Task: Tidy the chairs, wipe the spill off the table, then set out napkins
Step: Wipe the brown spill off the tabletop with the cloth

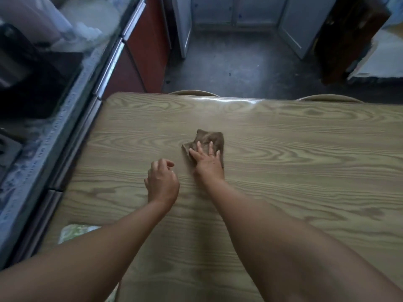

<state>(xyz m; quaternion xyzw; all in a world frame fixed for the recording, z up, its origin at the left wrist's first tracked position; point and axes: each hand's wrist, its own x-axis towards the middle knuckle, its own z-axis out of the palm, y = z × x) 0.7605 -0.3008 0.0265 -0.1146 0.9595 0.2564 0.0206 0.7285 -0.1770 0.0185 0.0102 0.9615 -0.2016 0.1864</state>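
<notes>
Left hand (162,184): hovering or resting just left of the cloth, fingers loosely curled, gripping nothing. Cloth (209,139) (brown, crumpled): lying mid-table (305,149), extending away past the fingertips. Right hand (207,160): pressing flat on it, fingers spread; nearer, likely wiping.

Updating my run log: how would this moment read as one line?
phase: wiping | right hand: flat on brown cloth | left hand: free, curled | table: no napkins set out
</notes>
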